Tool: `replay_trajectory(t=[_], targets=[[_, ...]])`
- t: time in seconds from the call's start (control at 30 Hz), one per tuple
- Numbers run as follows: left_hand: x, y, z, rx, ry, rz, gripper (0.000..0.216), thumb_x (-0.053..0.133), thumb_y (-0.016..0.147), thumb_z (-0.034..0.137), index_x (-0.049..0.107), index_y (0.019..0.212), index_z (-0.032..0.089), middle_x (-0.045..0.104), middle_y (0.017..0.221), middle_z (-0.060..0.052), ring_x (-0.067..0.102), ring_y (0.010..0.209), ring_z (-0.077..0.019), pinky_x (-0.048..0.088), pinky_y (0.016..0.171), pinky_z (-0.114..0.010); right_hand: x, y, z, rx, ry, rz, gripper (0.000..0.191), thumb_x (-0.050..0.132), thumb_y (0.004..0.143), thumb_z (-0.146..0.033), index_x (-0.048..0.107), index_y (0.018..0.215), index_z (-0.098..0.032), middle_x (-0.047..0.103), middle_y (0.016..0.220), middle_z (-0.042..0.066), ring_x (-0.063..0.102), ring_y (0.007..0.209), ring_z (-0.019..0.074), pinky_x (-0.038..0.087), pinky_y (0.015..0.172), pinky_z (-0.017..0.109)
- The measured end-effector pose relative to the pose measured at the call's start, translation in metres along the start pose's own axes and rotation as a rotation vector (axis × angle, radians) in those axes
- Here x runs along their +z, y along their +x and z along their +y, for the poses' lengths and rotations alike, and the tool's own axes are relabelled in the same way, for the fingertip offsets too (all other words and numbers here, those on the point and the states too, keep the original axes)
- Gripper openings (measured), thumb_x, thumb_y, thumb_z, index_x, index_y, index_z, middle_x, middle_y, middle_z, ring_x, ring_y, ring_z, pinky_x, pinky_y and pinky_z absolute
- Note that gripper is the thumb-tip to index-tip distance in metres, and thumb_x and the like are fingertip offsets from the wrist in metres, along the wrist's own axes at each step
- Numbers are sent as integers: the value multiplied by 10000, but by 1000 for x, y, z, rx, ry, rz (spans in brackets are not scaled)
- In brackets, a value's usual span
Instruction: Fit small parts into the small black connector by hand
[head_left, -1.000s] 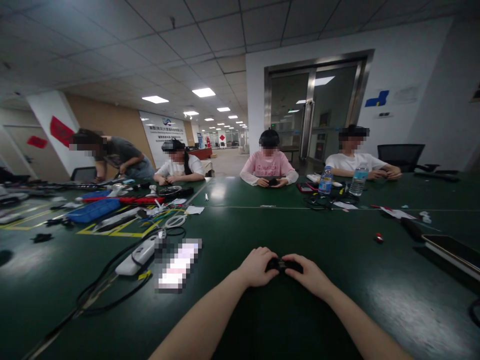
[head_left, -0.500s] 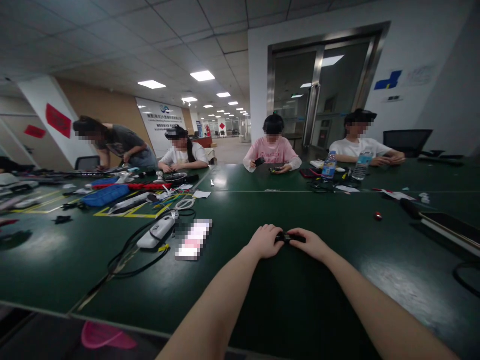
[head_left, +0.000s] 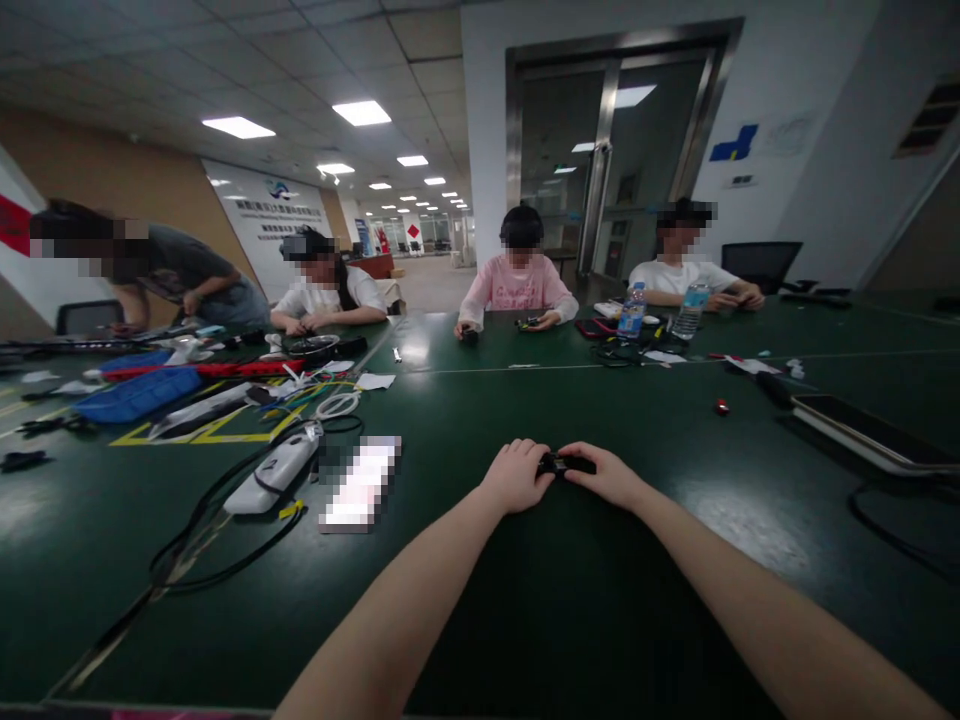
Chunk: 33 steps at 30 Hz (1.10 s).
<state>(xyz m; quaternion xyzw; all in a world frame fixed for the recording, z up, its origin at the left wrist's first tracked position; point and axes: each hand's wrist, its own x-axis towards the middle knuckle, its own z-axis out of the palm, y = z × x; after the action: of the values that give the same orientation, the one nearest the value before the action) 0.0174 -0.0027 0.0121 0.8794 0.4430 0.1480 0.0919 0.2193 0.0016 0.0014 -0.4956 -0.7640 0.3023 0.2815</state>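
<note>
Out over the green table, both my arms reach forward and my hands meet at a small black object. My left hand is closed round its left end, the fingers curled over it. From the other side my right hand pinches the right end between thumb and fingers. Something lighter shows in the object's middle, but its kind is too small and covered to make out. Left of my hands lies a phone with a bright, blurred-out screen.
A white power strip with black cable lies at left, near a blue tray and tangled wires. Rightward are a small red object and a large dark-topped slab. Several people sit or lean across the table, near water bottles.
My view has turned right, so the surroundings sit further left. Both my hands keep their hold on the black object. The person in pink has lowered a dark item to the table.
</note>
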Motion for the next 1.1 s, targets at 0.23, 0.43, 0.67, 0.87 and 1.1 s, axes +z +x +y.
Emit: replay_trajectory(t=[0.23,0.43,0.67,0.87,1.1], targets=[[-1,1,-1,0,-63,-17,351,523,848,321,481,1176,203,528,1181,-82,473,1101,-264,374,957,-406,0,-4,-2,-18,-42,-3,303,603,769,-232,616,1072,-228,653,1100,42,576,1058,230,413,957,391],[-5,1,-5,-25,-147,-43,419,556,833,359,469,1220,226,540,1188,-60,491,1085,-241,401,936,-368,1,-6,2,10,-58,-8,315,600,775,-230,623,1086,-272,648,1127,25,568,1072,234,416,953,395],[-5,2,-8,-55,-258,-95,406,603,801,326,507,1191,266,549,1161,-43,481,1063,-243,384,934,-378,5,-8,7,-4,-32,-13,337,633,732,-217,647,1058,-300,644,1149,37,557,1087,251,397,975,407],[0,4,-11,-78,-284,-120,500,653,749,319,496,1221,270,535,1172,-53,476,1061,-254,379,929,-373,8,-7,2,11,-31,-5,248,652,734,-271,681,977,-309,666,1098,37,560,1070,269,400,954,408],[-5,3,-8,-63,-295,-111,516,671,732,310,494,1213,255,540,1160,-49,478,1051,-242,378,927,-359,7,-7,-1,14,-39,-12,207,654,742,-257,685,941,-304,671,1081,34,562,1061,260,397,941,400]])
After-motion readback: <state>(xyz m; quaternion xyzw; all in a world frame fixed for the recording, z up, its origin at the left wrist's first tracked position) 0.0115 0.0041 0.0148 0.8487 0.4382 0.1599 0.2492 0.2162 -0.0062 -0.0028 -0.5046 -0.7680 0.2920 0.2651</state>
